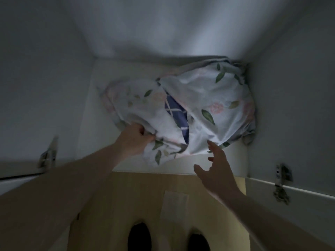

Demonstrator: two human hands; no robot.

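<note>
A rumpled white floral sheet point(213, 98) with green leaves and pink blooms lies bundled on the white floor of an open cabinet point(87, 127), pushed toward the right back corner. A blue checked cloth point(176, 111) shows through a gap in its middle. My left hand point(134, 140) grips a fold at the bundle's near left edge. My right hand point(217, 169) hovers with spread fingers just in front of the bundle's near edge; its fingertips are close to the fabric, holding nothing.
White cabinet walls rise on the left, back and right. Metal door hinges sit at the left point(48, 153) and right point(281, 183) sides of the opening. A pale wood floor point(141, 196) lies below, with a paper sheet point(175, 205) and two dark shoes point(139, 236).
</note>
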